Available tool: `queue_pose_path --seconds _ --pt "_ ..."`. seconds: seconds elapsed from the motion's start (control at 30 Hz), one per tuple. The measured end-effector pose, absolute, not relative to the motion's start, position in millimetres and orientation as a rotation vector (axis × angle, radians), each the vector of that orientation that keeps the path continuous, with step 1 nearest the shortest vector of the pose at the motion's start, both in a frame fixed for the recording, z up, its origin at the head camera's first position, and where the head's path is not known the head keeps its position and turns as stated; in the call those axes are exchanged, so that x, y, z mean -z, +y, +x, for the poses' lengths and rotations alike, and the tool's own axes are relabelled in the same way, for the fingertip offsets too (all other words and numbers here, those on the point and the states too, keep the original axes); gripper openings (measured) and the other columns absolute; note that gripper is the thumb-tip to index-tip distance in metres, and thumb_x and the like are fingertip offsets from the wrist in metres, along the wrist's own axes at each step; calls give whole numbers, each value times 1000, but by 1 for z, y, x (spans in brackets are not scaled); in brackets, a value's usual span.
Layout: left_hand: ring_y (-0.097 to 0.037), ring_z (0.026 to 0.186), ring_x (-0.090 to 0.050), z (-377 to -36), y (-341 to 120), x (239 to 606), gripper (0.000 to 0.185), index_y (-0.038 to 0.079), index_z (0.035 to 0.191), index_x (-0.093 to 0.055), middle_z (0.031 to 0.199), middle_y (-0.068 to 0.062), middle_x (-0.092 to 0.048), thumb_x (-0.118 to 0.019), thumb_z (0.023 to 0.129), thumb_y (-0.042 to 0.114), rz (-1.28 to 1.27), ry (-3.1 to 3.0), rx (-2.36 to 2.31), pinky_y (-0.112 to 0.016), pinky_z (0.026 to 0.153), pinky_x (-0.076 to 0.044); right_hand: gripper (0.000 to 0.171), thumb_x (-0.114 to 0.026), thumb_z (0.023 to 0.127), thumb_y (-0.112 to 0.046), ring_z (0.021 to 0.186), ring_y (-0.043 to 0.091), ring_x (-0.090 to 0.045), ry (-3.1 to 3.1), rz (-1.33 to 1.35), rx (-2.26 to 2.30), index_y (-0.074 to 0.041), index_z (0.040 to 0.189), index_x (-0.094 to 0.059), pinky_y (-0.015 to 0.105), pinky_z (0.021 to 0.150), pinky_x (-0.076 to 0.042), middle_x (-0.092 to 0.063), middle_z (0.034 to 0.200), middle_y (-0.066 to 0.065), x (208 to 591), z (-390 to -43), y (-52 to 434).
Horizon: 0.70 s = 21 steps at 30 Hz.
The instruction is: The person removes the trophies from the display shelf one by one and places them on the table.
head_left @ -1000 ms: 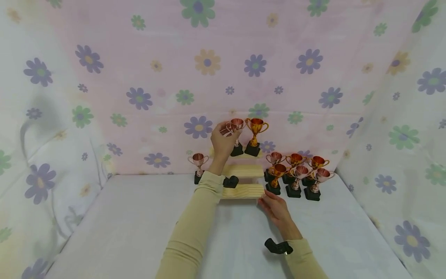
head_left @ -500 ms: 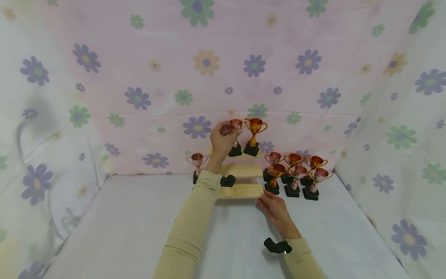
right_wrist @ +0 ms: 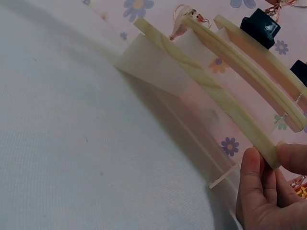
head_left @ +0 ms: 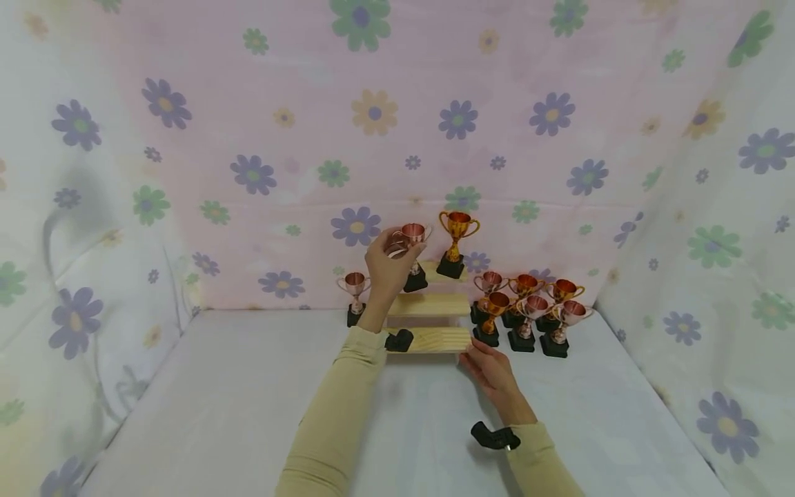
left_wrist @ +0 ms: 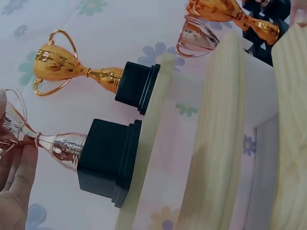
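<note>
My left hand [head_left: 388, 269] grips a rose-gold trophy cup [head_left: 413, 238] by its bowl and handle, upright above the left part of a stepped wooden shelf [head_left: 428, 304]. In the left wrist view its black base [left_wrist: 108, 160] is at the top board [left_wrist: 152, 129]; whether they touch I cannot tell. To its right, apart from it, a gold trophy cup [head_left: 458, 228] stands on the top board. My right hand [head_left: 493, 376] pinches the right end of the lowest board [right_wrist: 211, 91], thumb above and fingers beneath.
Left of the shelf stands another rose-gold trophy [head_left: 355, 286], partly behind my left arm. Several gold and rose-gold trophies [head_left: 533, 310] crowd the white table [head_left: 248, 393] right of the shelf. A flowered cloth [head_left: 298, 241] hangs close behind.
My left hand has shifted the rose-gold trophy left and a little lower in the head view, away from the gold one. My right hand keeps its hold on the lowest board.
</note>
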<state>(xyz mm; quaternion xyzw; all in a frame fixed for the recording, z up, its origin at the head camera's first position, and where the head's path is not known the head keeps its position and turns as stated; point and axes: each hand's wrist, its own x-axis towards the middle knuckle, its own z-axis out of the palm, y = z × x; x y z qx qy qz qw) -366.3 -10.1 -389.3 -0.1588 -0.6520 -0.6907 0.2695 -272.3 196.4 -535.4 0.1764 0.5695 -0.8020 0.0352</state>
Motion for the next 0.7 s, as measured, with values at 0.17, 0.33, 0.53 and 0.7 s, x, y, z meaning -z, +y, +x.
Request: queue_pose_path --seconds 0.17,0.33,0.53,0.7 --pt "-28 88 -69 -350 -29 397 43 -5 122 -65 100 -22 -68 -83 84 6 -423 -1729 1862 -36 82 -64 50 -53 105 -6 98 8 -65 1758 532 2464 6 152 -39 21 92 -58 -42 151 26 535 -271 196" --pt "-14 81 -67 -327 -53 398 36 -10 115 -65 93 -25 -67 -80 83 -5 -534 -1719 1865 -23 75 -63 52 -52 105 -5 101 10 -64 1750 515 2458 6 153 -37 21 94 -57 -40 152 27 533 -271 196" --pt "-10 77 -66 -301 -79 398 38 -17 113 -64 90 -25 -66 -77 78 -14 -574 -1745 1832 -28 74 -64 50 -51 106 -5 107 13 -63 1747 528 2454 5 153 -38 22 95 -57 -42 152 25 531 -272 195" --pt "-8 79 -66 -289 -98 403 40 -18 114 -63 93 -11 -68 -76 77 -14 -514 -1781 1835 -29 75 -64 51 -51 106 -6 114 18 -60 1748 533 2447 4 154 -36 24 98 -56 -40 154 25 531 -272 196"
